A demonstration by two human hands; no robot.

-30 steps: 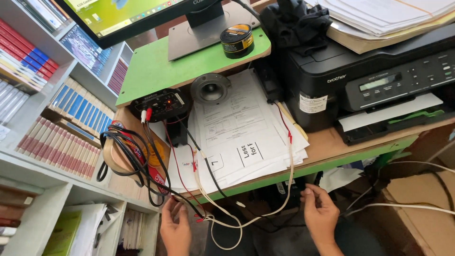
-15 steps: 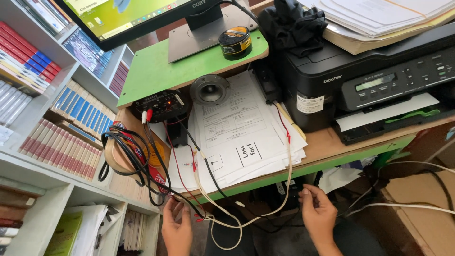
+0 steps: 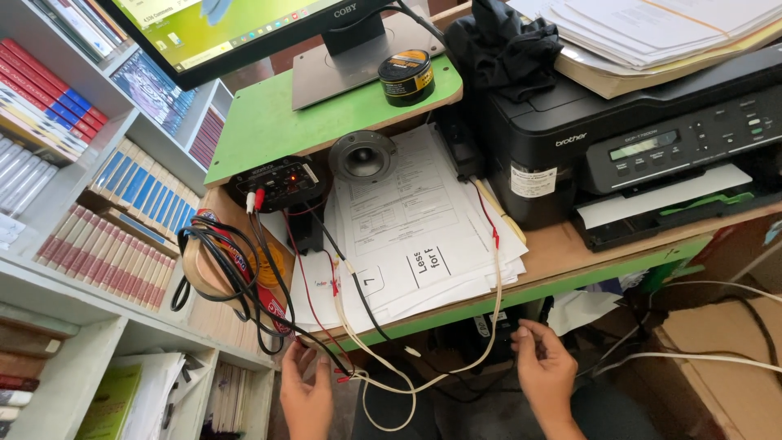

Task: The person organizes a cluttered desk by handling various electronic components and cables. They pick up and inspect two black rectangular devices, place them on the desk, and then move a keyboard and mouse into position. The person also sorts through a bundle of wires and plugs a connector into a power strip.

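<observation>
Both my hands are below the front edge of the wooden desk (image 3: 570, 248). My left hand (image 3: 305, 395) is closed around a bunch of black and cream wires (image 3: 346, 371) with red tips that hang off the desk. My right hand (image 3: 546, 371) pinches the far end of the cream wire loop (image 3: 391, 391) next to a dark object under the desk. The wires run up over a paper stack (image 3: 415, 236) to a small black amplifier board (image 3: 277, 183) with red and white plugs. A round speaker driver (image 3: 361, 155) lies beside it.
A black printer (image 3: 635, 138) topped with papers and a black cloth (image 3: 501, 45) fills the right side. A monitor stand and a tape roll (image 3: 406, 76) sit on a green riser (image 3: 261, 130). Bookshelves (image 3: 73, 204) stand left; a cardboard box (image 3: 717, 358) sits right.
Both hands stay under the desk edge on the wires, the right one a little closer to the edge. The view has shifted slightly.
</observation>
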